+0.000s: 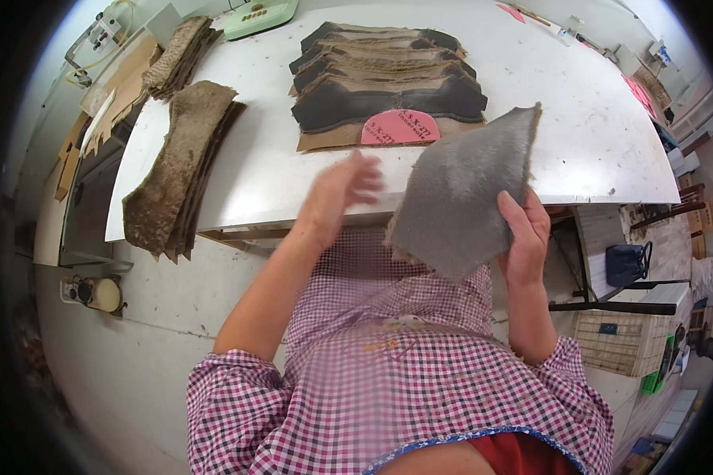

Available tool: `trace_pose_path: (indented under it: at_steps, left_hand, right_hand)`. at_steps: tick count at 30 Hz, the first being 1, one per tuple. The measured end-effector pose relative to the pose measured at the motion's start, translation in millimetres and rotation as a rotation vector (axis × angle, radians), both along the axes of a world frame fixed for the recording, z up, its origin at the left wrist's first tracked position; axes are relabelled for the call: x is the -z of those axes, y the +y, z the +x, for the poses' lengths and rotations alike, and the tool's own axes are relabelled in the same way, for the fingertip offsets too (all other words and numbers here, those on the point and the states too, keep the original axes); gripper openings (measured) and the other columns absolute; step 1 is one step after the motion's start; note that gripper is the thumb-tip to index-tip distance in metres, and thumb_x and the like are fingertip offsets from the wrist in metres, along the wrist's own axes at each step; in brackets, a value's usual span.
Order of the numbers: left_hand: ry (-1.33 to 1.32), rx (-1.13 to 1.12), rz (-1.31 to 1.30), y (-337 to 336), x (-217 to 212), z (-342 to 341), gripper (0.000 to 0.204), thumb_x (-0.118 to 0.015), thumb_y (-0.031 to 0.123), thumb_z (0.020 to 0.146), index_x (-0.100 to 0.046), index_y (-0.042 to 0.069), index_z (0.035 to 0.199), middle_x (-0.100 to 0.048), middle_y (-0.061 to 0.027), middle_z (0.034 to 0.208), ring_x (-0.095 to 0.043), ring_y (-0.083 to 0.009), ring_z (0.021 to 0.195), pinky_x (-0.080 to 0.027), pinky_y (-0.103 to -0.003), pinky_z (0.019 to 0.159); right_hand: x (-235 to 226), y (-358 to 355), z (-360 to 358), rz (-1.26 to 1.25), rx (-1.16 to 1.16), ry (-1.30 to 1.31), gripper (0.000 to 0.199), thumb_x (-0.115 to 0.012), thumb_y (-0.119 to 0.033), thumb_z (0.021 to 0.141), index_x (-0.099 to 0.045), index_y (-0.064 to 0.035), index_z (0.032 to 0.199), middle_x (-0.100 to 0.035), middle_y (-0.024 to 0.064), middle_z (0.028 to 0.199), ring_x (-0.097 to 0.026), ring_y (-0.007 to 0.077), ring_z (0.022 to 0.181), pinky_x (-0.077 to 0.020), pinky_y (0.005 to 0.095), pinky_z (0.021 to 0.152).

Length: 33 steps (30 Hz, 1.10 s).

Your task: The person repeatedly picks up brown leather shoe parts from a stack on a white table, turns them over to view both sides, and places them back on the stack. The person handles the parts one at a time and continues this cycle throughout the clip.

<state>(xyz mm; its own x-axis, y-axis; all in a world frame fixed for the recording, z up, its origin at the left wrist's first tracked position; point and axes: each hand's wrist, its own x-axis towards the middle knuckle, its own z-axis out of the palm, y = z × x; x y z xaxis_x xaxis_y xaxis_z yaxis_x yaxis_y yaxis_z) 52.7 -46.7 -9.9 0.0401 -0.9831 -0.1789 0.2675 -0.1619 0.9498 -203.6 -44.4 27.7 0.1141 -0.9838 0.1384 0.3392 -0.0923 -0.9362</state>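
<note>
My right hand grips a piece of fur pelt by its right edge, thumb on top. The pelt's smooth grey side faces up, and brown fuzz shows along its border. To the left of it, apart from it, my left hand hangs over the table's near edge with nothing in it. Its fingers are stretched out and somewhat blurred. Just beyond lies a pink half-round piece with dark print, resting on the front of an overlapping row of curved pieces in black, tan and brown.
On the white table, stacks of brown furry pieces lie at the left; the nearer one overhangs the edge. A light-green tray sits at the back. Right of the table are a dark bag and a wire-fronted crate.
</note>
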Motion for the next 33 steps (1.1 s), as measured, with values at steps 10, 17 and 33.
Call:
trace_pose_path:
  at_steps: [10, 17, 33]
  left_hand:
    - [0.883, 0.229, -0.202, 0.8, -15.3, -60.4, 0.078, -0.043, 0.053, 0.089, -0.034, -0.004, 0.142, -0.050, -0.0251, 0.133, -0.052, -0.0340, 0.123, -0.047, -0.046, 0.100]
    - [0.596, -0.049, -0.096, 16.9, -8.7, -48.4, 0.043, -0.057, 0.015, 0.088, -0.049, -0.003, 0.126, -0.057, -0.0127, 0.120, -0.057, -0.0242, 0.109, -0.046, -0.038, 0.095]
    - [0.391, 0.108, 0.162, 45.1, -9.2, -11.6, 0.041, -0.050, 0.025, 0.093, -0.058, -0.007, 0.118, -0.064, -0.0182, 0.115, -0.064, -0.0293, 0.103, -0.053, -0.041, 0.090]
  right_hand:
    - [35.4, -18.1, -17.0, 0.408, -0.566, 0.138, 0.056, -0.062, -0.023, 0.090, -0.044, 0.0091, 0.133, -0.059, 0.0189, 0.123, -0.060, 0.0227, 0.109, -0.0475, 0.0314, 0.093]
    - [-9.0, -1.4, 26.6, -0.501, -0.272, 0.777, 0.069, -0.073, -0.028, 0.079, -0.044, 0.0041, 0.133, -0.051, 0.0248, 0.130, -0.051, 0.0347, 0.122, -0.0413, 0.0395, 0.102]
    - [32.5, -24.8, -26.6, 0.282, -0.282, 0.087, 0.039, -0.064, -0.019, 0.093, -0.059, 0.0106, 0.118, -0.067, 0.0141, 0.107, -0.066, 0.0186, 0.091, -0.0521, 0.0288, 0.084]
